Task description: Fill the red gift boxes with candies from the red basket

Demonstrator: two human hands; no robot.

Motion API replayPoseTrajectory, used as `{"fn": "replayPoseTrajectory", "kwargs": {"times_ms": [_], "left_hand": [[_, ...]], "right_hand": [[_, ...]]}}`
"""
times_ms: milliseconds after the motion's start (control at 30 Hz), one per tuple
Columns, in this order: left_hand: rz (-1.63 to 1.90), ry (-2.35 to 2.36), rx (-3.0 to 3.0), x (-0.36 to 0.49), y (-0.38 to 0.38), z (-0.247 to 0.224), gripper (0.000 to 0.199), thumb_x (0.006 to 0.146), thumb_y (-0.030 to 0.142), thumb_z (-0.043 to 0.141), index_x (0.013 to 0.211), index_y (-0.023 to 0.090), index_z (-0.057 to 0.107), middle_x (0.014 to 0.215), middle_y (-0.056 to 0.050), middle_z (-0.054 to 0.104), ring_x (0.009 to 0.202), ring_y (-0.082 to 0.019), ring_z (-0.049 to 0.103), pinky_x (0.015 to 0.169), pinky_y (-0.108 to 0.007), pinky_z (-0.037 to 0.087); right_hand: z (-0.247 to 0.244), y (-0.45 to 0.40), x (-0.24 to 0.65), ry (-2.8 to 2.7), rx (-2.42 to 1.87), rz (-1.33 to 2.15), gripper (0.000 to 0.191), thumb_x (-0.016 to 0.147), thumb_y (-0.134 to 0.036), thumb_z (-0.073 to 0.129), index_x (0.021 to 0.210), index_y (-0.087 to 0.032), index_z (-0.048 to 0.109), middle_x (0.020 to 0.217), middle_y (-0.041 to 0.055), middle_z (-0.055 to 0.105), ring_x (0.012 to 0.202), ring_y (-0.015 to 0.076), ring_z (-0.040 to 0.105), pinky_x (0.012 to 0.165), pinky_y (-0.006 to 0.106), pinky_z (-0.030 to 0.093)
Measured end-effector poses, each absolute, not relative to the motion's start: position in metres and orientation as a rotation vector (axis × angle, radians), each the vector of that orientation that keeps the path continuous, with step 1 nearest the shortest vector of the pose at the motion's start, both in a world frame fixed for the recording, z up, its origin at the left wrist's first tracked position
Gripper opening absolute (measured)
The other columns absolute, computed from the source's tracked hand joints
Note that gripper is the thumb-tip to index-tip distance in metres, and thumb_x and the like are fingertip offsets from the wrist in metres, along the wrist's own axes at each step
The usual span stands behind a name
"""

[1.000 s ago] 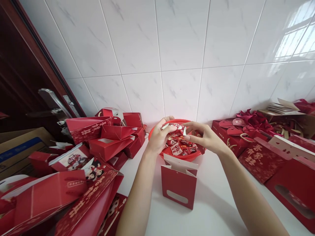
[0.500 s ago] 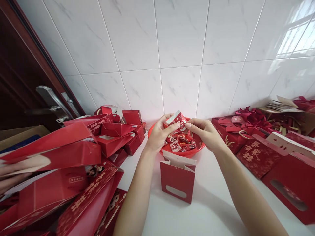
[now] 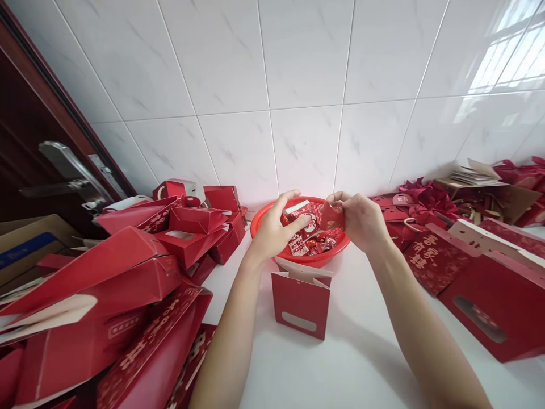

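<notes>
A red plastic basket (image 3: pixel 313 260) stands against the tiled wall and holds wrapped candies (image 3: pixel 298 245). Over its left side, my left hand (image 3: pixel 276 227) has its fingers curled round a red and white packet (image 3: pixel 311 223) among the candies. At the basket's right side my right hand (image 3: pixel 361 220) is closed on a shiny, translucent red wrapper (image 3: pixel 332 216). In front of the basket a red paper box (image 3: pixel 300 304) stands upright with its top open and an oval window low on its face. Neither hand touches it.
Red boxes (image 3: pixel 140 272) are piled on the left of the white table (image 3: pixel 293 369), beside a door handle (image 3: pixel 70 170). On the right stand more red boxes (image 3: pixel 498 307), pink-red ribbon bows (image 3: pixel 426 196) and a cardboard box (image 3: pixel 522 201) with white cards on its edge.
My right hand has moved away from my left, with the red wrapper now showing at its fingers. The packet sits lower in the basket. Another person's hand at the far left is gone from view.
</notes>
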State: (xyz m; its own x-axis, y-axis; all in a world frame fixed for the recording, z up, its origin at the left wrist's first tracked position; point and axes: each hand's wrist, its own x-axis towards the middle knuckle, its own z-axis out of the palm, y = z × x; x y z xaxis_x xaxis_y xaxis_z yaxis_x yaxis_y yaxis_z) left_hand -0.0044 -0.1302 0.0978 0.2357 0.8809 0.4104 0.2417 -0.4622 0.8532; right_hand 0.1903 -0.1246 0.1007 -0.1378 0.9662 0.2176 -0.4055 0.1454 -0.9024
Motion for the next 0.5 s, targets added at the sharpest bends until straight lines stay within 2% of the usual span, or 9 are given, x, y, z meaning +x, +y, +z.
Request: {"fn": "replayPoseTrajectory", "kwargs": {"times_ms": [100,200,367,500], "left_hand": [[1.193,1.008,2.022,-0.0029,-0.1284,0.0946,0.045,0.092,0.037,0.063,0.136,0.028,0.055,0.145,-0.003,0.057,0.131,-0.025,0.056,0.108,-0.035,0.046],[1.165,0.909,2.041,-0.0026,-0.1272,0.0935,0.038,0.095,0.032,0.058,0.133,0.025,0.060,0.144,-0.003,0.059,0.133,-0.024,0.054,0.108,-0.034,0.045],[1.121,0.791,1.915,-0.0068,-0.1262,0.0959,0.037,0.092,0.030,0.059,0.127,0.022,0.066,0.130,-0.006,0.069,0.122,-0.026,0.062,0.104,-0.036,0.048],[1.075,0.807,1.796,-0.0102,-0.1281,0.1007,0.037,0.089,0.026,0.057,0.123,0.020,0.070,0.112,-0.005,0.076,0.103,-0.023,0.069,0.093,-0.033,0.052]], "right_hand": [[0.1005,-0.1290,0.1891,-1.174,-0.695,1.310,0.018,0.059,-0.018,0.069,0.074,-0.019,0.060,0.068,-0.0029,0.059,0.063,0.0114,0.057,0.059,0.025,0.051],[0.0998,-0.1328,0.1887,-1.240,-0.698,1.226,0.026,0.064,-0.023,0.081,0.083,-0.019,0.063,0.075,-0.0010,0.067,0.071,0.0147,0.065,0.070,0.031,0.056],[0.0977,-0.1318,0.1879,-1.251,-0.656,1.141,0.042,0.064,-0.035,0.090,0.097,-0.020,0.068,0.084,0.0013,0.073,0.079,0.0162,0.069,0.077,0.033,0.057],[0.0938,-0.1303,0.1801,-1.236,-0.650,0.993,0.042,0.060,-0.036,0.093,0.089,-0.019,0.068,0.082,0.0001,0.071,0.078,0.0145,0.068,0.077,0.030,0.057]]}}
